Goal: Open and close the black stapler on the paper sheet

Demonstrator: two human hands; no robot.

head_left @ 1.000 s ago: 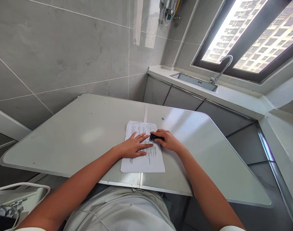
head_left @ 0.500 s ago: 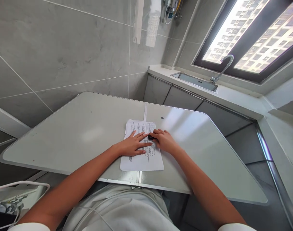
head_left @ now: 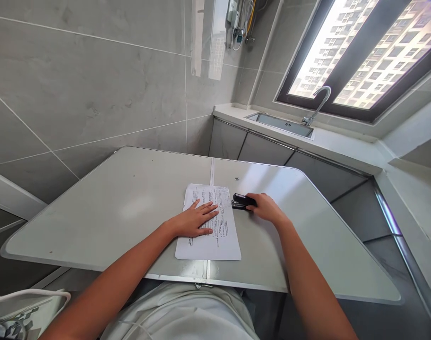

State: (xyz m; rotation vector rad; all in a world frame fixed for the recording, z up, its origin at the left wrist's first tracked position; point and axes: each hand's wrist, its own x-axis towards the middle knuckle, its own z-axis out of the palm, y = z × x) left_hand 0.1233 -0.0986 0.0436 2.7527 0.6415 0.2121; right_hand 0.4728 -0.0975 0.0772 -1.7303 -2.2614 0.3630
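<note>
Printed paper sheets (head_left: 226, 241) lie on the light table (head_left: 105, 208) in front of me, across its middle seam. My left hand (head_left: 196, 220) rests flat on the print with its fingers spread. Just past the paper's right edge, my right hand (head_left: 267, 207) grips a black stapler (head_left: 242, 200) by its rear end. The stapler's front points left toward the paper, and a gap shows between its upper arm and base. Part of its back is hidden by my fingers.
Small staple-like bits (head_left: 237, 179) lie on the table beyond the stapler. Behind stands a counter (head_left: 346, 146) with a sink (head_left: 282, 123) and a tap (head_left: 320, 101), under a window. A white box with a cable (head_left: 27, 309) is at lower left.
My right hand has moved right with the stapler, off the paper and onto the table beside it. The left hand stays flat on the paper. The view has tipped slightly upward.
</note>
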